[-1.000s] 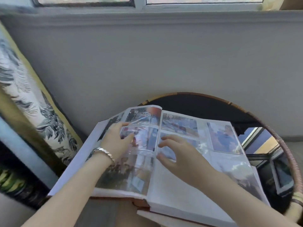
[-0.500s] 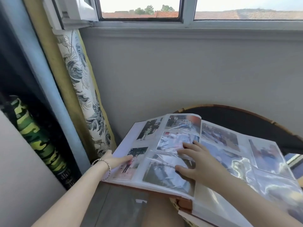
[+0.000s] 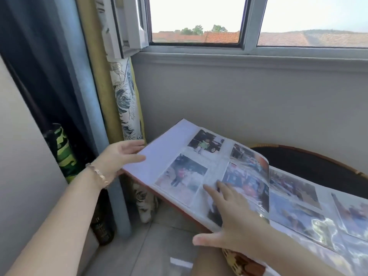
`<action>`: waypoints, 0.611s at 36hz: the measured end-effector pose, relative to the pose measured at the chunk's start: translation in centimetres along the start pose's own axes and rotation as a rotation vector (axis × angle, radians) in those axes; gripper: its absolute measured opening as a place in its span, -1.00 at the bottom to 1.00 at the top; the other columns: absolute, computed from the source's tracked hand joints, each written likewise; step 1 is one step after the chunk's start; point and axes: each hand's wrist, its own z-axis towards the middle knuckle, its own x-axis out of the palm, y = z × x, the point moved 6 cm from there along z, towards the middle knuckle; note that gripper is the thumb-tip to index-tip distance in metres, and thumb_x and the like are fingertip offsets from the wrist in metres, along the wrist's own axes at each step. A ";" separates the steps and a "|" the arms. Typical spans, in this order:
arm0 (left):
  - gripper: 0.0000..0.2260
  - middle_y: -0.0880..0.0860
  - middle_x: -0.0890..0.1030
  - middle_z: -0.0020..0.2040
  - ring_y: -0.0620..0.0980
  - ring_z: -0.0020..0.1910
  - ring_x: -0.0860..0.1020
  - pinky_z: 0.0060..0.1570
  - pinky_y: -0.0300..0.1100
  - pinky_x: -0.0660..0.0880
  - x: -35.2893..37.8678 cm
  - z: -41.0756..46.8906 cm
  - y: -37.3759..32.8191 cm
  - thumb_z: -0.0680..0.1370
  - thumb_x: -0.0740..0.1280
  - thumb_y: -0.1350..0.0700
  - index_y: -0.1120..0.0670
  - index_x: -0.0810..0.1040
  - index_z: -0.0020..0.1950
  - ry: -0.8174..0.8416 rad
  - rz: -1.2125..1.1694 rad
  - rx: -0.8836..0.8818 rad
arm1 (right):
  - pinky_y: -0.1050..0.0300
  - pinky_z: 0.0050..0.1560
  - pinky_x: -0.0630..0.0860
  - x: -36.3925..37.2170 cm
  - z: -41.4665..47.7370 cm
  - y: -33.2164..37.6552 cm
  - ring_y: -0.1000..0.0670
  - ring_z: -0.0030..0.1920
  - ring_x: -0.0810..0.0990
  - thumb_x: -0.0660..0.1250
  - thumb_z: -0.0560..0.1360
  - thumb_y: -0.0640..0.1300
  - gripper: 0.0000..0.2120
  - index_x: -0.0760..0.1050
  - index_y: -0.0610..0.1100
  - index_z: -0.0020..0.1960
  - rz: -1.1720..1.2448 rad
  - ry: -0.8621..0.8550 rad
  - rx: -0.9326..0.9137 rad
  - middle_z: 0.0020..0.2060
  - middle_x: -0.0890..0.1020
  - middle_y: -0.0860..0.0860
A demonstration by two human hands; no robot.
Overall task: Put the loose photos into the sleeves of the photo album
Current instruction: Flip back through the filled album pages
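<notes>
Album (image 3: 165, 154) open; left hand (image 3: 119, 156) straight-fingered at left edge, right hand (image 3: 237, 218) spread flat on page; both grips released.

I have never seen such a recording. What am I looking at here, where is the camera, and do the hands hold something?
There is no machine here: these are a person's two bare hands. All the pictures come from one camera worn on the person's head, which looks forward and down. An open photo album lies partly on a dark round table below a window. Many of its sleeves already show photos. The left hand, which wears a bracelet, touches the album's left edge with straight fingers. The right hand lies spread on the curved page near the middle. Neither hand holds a loose photo, and I see none lying about.
</notes>
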 end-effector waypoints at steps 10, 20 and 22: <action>-0.65 -0.01 0.69 -0.13 -0.05 -0.14 0.65 -0.17 -0.21 0.59 10.3 -6.1 -8.1 0.23 0.41 0.24 0.09 0.56 0.00 0.064 -0.577 0.317 | 0.54 0.21 0.00 -3.2 -3.3 -0.3 0.22 0.43 0.00 0.31 0.45 0.14 -0.20 -0.33 0.39 0.25 0.196 -0.437 -0.097 0.43 0.04 0.22; -0.45 -0.18 0.64 0.00 -0.21 0.03 0.60 -0.06 -0.36 0.52 23.6 -11.4 -7.2 0.41 0.30 0.51 0.15 0.42 0.34 0.332 0.010 0.597 | 0.21 0.36 0.32 -4.5 -8.9 -5.7 0.27 0.37 0.28 0.53 0.33 -0.14 -0.05 0.00 0.10 0.50 0.688 -0.617 -0.124 0.39 0.31 0.21; -0.43 -0.11 0.63 0.09 -0.14 0.11 0.59 0.01 -0.27 0.55 25.0 -11.8 -7.1 0.40 0.31 0.50 0.09 0.43 0.34 0.379 0.013 0.624 | 0.03 0.36 0.35 -4.5 -10.2 -7.0 0.07 0.39 0.34 0.47 0.37 -0.31 -0.13 0.06 -0.08 0.51 0.842 -0.589 -0.198 0.39 0.37 0.06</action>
